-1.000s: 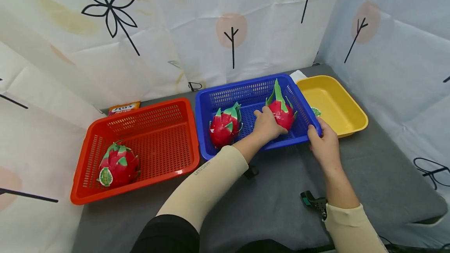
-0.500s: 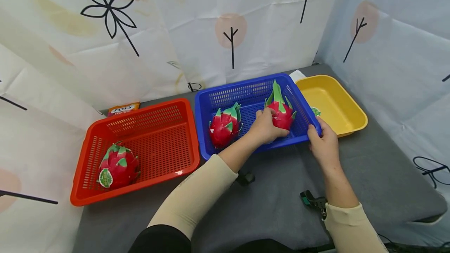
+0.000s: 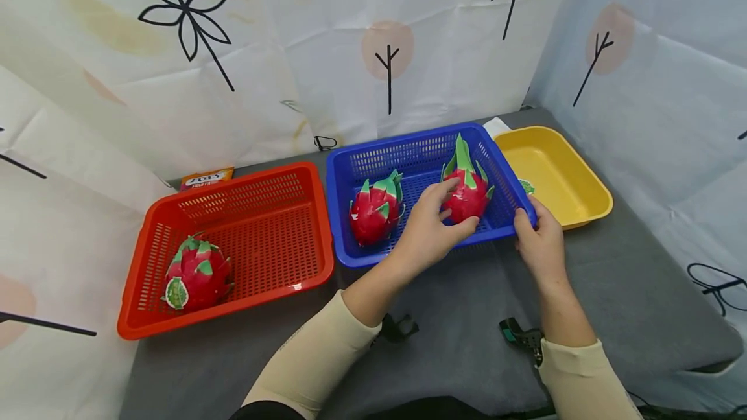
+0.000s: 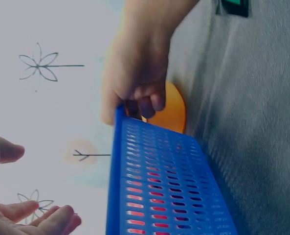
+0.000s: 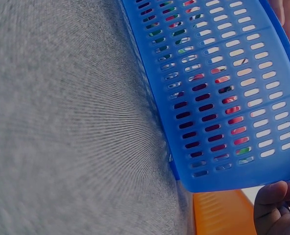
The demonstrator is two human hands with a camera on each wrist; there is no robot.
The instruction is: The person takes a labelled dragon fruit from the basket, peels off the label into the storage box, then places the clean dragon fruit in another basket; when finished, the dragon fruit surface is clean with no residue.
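A blue basket (image 3: 373, 258) in the middle of the table holds two red dragon fruits with green leaf tips. Beside the right-hand dragon fruit (image 3: 465, 202), my left hand (image 3: 428, 229) hovers over the basket's near rim, thumb and fingers spread apart and gripping nothing. The other dragon fruit (image 3: 372, 216) lies in the basket's left part. My right hand (image 3: 539, 238) grips the basket's right near corner, thumb on top of the rim; the right wrist view shows its curled fingers (image 5: 274, 196) there. The left wrist view catches my left fingers (image 4: 56, 220) spread above the rim.
To the left stands a red basket (image 3: 323, 232) with one dragon fruit (image 3: 198, 274) bearing a round green sticker. A yellow tub (image 3: 589, 183) is at the right. Behind the red basket lies an orange packet (image 3: 207, 178). A printed cloth (image 3: 327, 37) hangs behind the grey table (image 3: 467, 342).
My left hand has let go of the right-hand dragon fruit and drawn back left toward the near rim. That fruit stays in the basket. My right hand keeps its hold on the corner.
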